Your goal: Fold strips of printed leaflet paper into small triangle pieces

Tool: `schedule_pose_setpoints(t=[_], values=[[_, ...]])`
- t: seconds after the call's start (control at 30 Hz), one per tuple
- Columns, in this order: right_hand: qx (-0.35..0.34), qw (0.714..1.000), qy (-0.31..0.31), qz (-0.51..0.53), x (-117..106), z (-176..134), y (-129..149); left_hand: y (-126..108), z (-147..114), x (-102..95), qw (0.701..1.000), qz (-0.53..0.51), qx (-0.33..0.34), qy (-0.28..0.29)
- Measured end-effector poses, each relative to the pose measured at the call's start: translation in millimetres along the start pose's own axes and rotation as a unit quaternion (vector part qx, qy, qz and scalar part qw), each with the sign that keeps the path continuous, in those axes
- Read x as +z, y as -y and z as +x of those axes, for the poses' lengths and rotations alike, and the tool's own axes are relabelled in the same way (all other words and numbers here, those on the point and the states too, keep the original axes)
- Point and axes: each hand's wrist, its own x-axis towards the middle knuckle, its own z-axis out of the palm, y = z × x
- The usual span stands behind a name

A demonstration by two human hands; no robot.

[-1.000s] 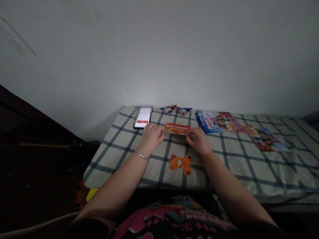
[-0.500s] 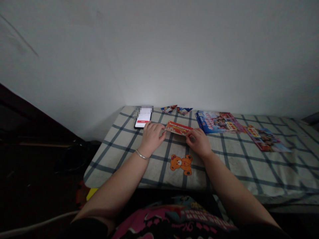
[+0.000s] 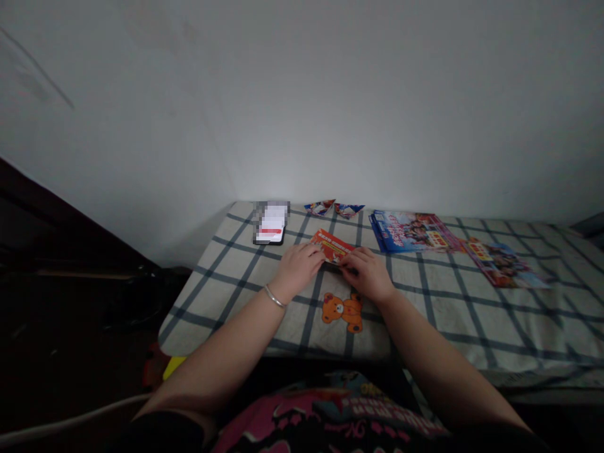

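A red printed leaflet (image 3: 334,244), apparently folded to a strip, lies on the checked tablecloth between my hands. My left hand (image 3: 302,264), with a silver bangle at its wrist, grips the leaflet's left end. On the right end, the fingers of my right hand (image 3: 368,270) pinch the lower edge. Both hands partly cover the paper. Just behind it, near the wall, sit two small folded paper pieces (image 3: 321,207) in blue and red print. Below the hands, an orange teddy bear picture (image 3: 342,311) shows on the cloth.
A phone (image 3: 271,225) with a lit screen lies at the back left. Several blue printed leaflets (image 3: 410,231) are stacked right of my hands, with another leaflet (image 3: 507,264) farther right. The white wall (image 3: 302,100) borders the table's (image 3: 212,302) back edge.
Both hands have come closer together and slightly toward me. The leaflet between them has tilted, its right end lower, and more of it is covered by my fingers.
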Motion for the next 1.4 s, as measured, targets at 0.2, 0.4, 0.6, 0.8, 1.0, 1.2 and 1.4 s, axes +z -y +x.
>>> schedule_pose_setpoints(t=[0.2,0.4,0.6,0.8,1.0,1.2,1.4], values=[[0.039,0.999,-0.008,0.019,-0.1,-3.8,-7.4,3.6,-1.0,0.4,0.999,-0.025,-0.031,-0.007],[0.055,0.997,-0.019,0.044,1.3,-5.3,-12.7,4.7,-1.4,1.1,0.998,-0.05,-0.042,0.019],[0.055,0.995,-0.024,0.085,1.2,-6.1,-12.7,5.6,-2.2,2.0,0.995,-0.016,-0.094,0.024],[0.024,0.992,-0.018,0.122,1.0,-5.9,-12.1,9.6,-1.1,8.4,0.991,-0.06,-0.118,0.014],[0.034,0.991,-0.005,0.132,0.6,-6.9,-11.1,10.3,-0.3,9.6,0.989,-0.095,-0.115,-0.005],[0.028,0.991,-0.001,0.134,-1.4,-5.7,-9.4,11.1,-0.4,10.6,0.988,-0.117,-0.095,-0.019],[0.035,0.988,0.014,0.147,-3.8,-3.8,-7.3,7.8,-1.2,9.2,0.993,-0.104,-0.056,-0.03]])
